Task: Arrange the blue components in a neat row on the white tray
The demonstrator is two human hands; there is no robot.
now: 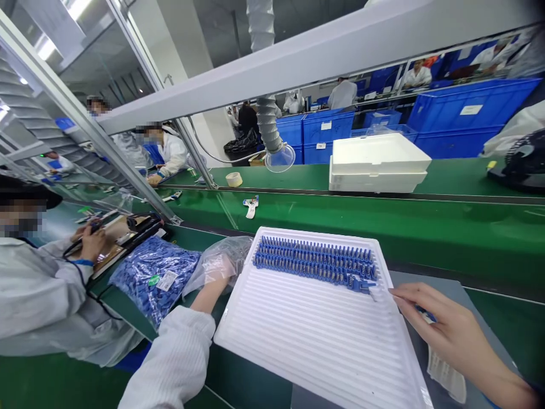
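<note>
Reaching the left hand (215, 272) into the clear plastic bag (221, 258) of small blue parts (155, 278), just left of the white ridged tray (323, 335); fingers hidden by the plastic, so cannot tell if open or closed. Resting the right hand (447, 329) at the tray's right edge, fingers loosely out, pinching one blue part (423, 312). Lying just left of those fingertips, the rows of blue parts (315, 261), running long from side to side across the tray's far end. Sitting nearer to that row's open end, the right hand.
</note>
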